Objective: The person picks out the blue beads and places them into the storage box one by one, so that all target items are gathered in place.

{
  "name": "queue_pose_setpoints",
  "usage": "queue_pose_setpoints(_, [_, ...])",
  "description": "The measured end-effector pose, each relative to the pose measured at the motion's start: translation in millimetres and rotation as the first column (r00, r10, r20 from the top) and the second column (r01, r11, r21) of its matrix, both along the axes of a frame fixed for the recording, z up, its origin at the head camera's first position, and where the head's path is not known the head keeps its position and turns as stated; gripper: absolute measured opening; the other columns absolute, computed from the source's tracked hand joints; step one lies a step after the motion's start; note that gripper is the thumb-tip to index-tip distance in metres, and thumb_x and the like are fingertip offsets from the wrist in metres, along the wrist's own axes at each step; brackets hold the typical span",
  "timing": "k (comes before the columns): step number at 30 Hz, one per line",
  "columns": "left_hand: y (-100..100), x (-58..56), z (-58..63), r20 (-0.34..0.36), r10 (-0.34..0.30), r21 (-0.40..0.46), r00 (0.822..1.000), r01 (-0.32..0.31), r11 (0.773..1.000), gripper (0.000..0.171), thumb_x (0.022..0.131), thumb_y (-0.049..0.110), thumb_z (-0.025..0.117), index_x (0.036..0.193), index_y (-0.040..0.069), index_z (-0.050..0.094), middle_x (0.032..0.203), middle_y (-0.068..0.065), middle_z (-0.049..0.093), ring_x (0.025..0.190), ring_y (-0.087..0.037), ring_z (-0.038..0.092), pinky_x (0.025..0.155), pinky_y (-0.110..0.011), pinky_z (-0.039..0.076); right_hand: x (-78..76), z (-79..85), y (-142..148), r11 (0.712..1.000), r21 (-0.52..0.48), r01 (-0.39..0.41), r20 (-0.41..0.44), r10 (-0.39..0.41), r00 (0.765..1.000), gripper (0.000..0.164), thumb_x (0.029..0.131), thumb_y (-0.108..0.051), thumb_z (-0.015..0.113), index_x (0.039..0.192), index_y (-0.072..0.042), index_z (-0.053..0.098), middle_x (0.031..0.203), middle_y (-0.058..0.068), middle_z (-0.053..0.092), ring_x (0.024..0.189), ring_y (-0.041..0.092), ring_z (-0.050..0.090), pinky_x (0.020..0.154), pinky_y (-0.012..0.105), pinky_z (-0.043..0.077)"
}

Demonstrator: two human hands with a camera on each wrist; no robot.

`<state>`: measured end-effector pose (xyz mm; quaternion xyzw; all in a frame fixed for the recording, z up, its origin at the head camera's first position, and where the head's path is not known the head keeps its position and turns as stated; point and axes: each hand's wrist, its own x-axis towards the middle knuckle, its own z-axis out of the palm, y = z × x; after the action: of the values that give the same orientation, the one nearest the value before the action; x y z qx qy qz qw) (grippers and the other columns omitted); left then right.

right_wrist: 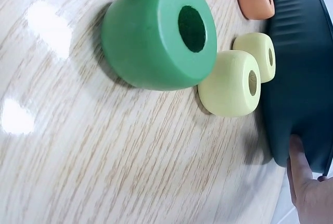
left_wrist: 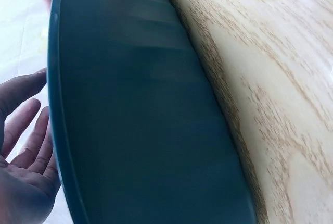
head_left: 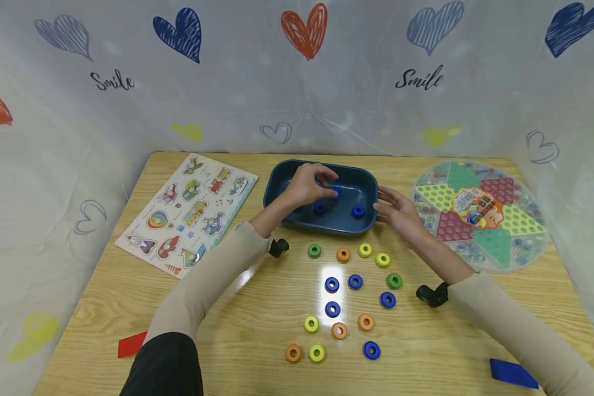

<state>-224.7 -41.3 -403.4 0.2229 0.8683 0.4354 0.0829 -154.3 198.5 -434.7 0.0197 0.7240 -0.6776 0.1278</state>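
Note:
A dark blue tray [head_left: 371, 184] stands at the middle back of the wooden table. My left hand [head_left: 325, 185] reaches into it with curled fingers and pinches a blue ring [head_left: 336, 190] just above the tray floor. Two more blue rings [head_left: 319, 208] [head_left: 358, 210] lie inside. My right hand [head_left: 387, 207] rests with straight fingers against the tray's right end; one fingertip [right_wrist: 304, 182] touches the tray's corner [right_wrist: 302, 67]. In the left wrist view the tray's outer wall [left_wrist: 145, 120] fills the frame, with an open palm [left_wrist: 23, 161] beyond it.
Several blue, yellow, orange and green rings [head_left: 332, 284] lie scattered in front of the tray; a green ring [right_wrist: 161, 34] and two yellow ones [right_wrist: 231, 83] sit close to my right wrist. A picture puzzle board [head_left: 188, 212] lies left, a round marble board [head_left: 480, 212] right.

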Motion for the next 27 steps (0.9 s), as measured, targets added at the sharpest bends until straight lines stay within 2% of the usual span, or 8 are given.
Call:
queue_pose_setpoints(6, [-5,2.2,1.1,-0.022,0.000,0.067,1.000,0.002,0.998,0.032,0.074,0.015,0.079,0.103,0.008,0.069,0.104,-0.010,0.064,0.084,-0.015,0.060,0.073,-0.027,0.049,0.8,3.2,-1,1.000,0.002,0.012,0.009,-0.012,1.000,0.053,0.096,-0.008,0.049,0.144,-0.004,0.028,0.141,0.018,0.034,0.119,0.034,0.045,0.082,0.027,0.050])
queue_pose_setpoints(8, [-11,3.9,1.2,-0.066,0.021,0.066,0.998,-0.017,0.998,0.030,0.077,0.017,0.077,0.104,0.008,0.069,0.107,-0.008,0.063,0.092,-0.017,0.059,0.077,-0.028,0.048,0.8,2.3,-1,1.000,0.006,0.017,0.006,-0.017,1.000,0.053,0.096,-0.008,0.049,0.144,-0.004,0.028,0.141,0.019,0.034,0.119,0.034,0.045,0.082,0.026,0.050])
queue_pose_setpoints(12, [-31,6.8,1.6,-0.202,0.105,-0.008,0.974,-0.109,0.994,0.034,0.085,0.022,0.069,0.115,0.007,0.064,0.122,-0.008,0.056,0.113,-0.022,0.050,0.093,-0.033,0.042,0.4,0.5,-2,1.000,0.008,0.019,0.000,-0.019,1.000,0.052,0.096,-0.008,0.049,0.144,-0.004,0.028,0.141,0.019,0.035,0.118,0.033,0.046,0.081,0.027,0.051])
queue_pose_setpoints(15, [-55,9.6,0.1,-0.236,0.187,-0.035,0.954,-0.200,0.979,0.044,0.089,0.026,0.062,0.127,0.005,0.055,0.133,-0.011,0.046,0.124,-0.024,0.041,0.102,-0.036,0.033,0.3,0.0,-3,1.000,0.008,0.016,0.004,-0.016,1.000,0.052,0.096,-0.009,0.049,0.144,-0.004,0.028,0.141,0.019,0.035,0.118,0.033,0.047,0.081,0.027,0.051])
queue_pose_setpoints(18, [-80,13.4,-4.4,-0.130,0.278,0.013,0.952,-0.279,0.960,0.053,0.093,0.030,0.056,0.137,0.006,0.043,0.139,-0.013,0.039,0.128,-0.026,0.036,0.103,-0.039,0.031,0.7,0.4,-3,1.000,0.003,0.012,0.007,-0.012,1.000,0.053,0.096,-0.009,0.050,0.144,-0.004,0.028,0.141,0.019,0.035,0.118,0.034,0.046,0.081,0.027,0.051])
queue_pose_setpoints(22, [-104,20.1,-13.0,0.151,0.316,0.101,0.937,-0.332,0.938,0.053,0.097,0.032,0.048,0.141,0.006,0.036,0.139,-0.013,0.040,0.123,-0.027,0.043,0.097,-0.038,0.040,0.8,1.2,-1,1.000,0.008,0.004,0.000,-0.004,1.000,0.053,0.096,-0.009,0.049,0.144,-0.003,0.028,0.141,0.021,0.034,0.118,0.034,0.046,0.081,0.027,0.051])
queue_pose_setpoints(25, [-115,24.6,-18.8,0.358,0.281,0.182,0.891,-0.361,0.915,0.046,0.099,0.027,0.045,0.139,0.004,0.040,0.134,-0.015,0.045,0.117,-0.027,0.048,0.091,-0.038,0.045,-0.3,1.9,-1,1.000,0.018,0.000,-0.005,0.000,1.000,0.053,0.096,-0.009,0.049,0.144,-0.003,0.028,0.141,0.021,0.034,0.118,0.034,0.046,0.080,0.026,0.051])
queue_pose_setpoints(27, [-119,26.2,-21.6,0.445,0.261,0.241,0.857,-0.395,0.886,0.042,0.099,0.022,0.046,0.136,0.004,0.045,0.131,-0.015,0.048,0.114,-0.027,0.051,0.089,-0.039,0.047,-1.7,2.9,-2,1.000,0.022,0.000,-0.008,0.000,1.000,0.053,0.096,-0.009,0.049,0.144,-0.003,0.028,0.141,0.020,0.034,0.118,0.034,0.046,0.081,0.026,0.051])
